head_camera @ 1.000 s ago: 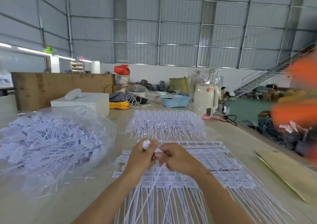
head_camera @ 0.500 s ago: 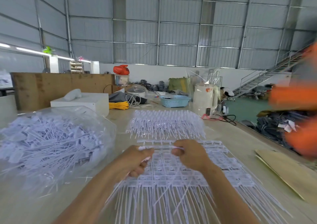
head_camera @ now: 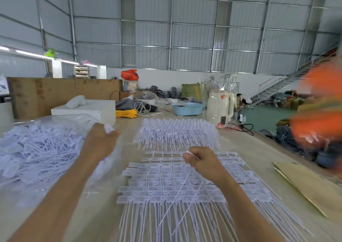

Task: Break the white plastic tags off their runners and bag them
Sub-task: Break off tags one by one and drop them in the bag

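Left hand point(head_camera: 100, 141), blurred, has swung from centre out over the clear bag point(head_camera: 37, 149) of loose white tags, apparently clutching a tag point(head_camera: 108, 128), while right hand point(head_camera: 201, 161) pinches a runner point(head_camera: 190, 153) above the tag sheets point(head_camera: 177, 182) on the table.

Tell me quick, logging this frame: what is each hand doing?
Left hand: grips broken-off white tags, beside the bag.
Right hand: pinches a tag strip.
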### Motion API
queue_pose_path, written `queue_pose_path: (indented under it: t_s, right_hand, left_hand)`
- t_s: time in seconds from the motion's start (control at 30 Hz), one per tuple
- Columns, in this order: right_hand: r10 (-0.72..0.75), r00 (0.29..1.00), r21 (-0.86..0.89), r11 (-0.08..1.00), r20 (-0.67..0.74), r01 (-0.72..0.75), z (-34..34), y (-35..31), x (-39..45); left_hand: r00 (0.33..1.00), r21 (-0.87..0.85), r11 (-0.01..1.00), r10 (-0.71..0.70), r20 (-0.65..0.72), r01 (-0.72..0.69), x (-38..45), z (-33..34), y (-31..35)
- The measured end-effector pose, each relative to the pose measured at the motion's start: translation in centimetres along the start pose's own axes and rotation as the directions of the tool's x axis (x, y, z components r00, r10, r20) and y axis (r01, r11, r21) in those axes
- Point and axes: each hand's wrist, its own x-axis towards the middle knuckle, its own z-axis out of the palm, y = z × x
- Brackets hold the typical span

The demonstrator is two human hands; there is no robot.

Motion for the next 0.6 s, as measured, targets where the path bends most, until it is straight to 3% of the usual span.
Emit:
queue_pose_path:
  t_s: [0.1,0.2,0.33,0.47,0.6]
  right_hand:
    - [-0.012,1.000,-0.014,1.000,0.005,0.012,0.3,0.0,0.3]
    - [-0.023,1.000,0.007,1.000,0.017,0.023,0.5,-0.2,0.3]
    - [-0.006,1.000,0.002,1.000,0.026,0.006,0.6,-0.3,0.3]
    - [0.009,1.000,-0.001,1.000,0.016,-0.009,0.7,-0.2,0.4]
    - [0.009,1.000,-0.010,1.000,0.010,-0.009,0.7,-0.3,0.4]
  left_hand:
    - [0.997,0.319,0.945,-0.049,-0.063,0.067,3.1,-2.1,-3.1]
    - [0.997,0.531,0.843,-0.060,-0.056,0.081,4.7,-2.6,-5.9]
    - [0.995,0.811,0.577,0.037,0.093,-0.097,5.8,-2.2,-8.2]
    - [0.980,0.902,0.386,0.025,0.197,-0.191,5.9,-1.5,-8.3]
    - [0.973,0.884,0.411,0.036,0.227,-0.222,6.1,-0.9,-7.3]
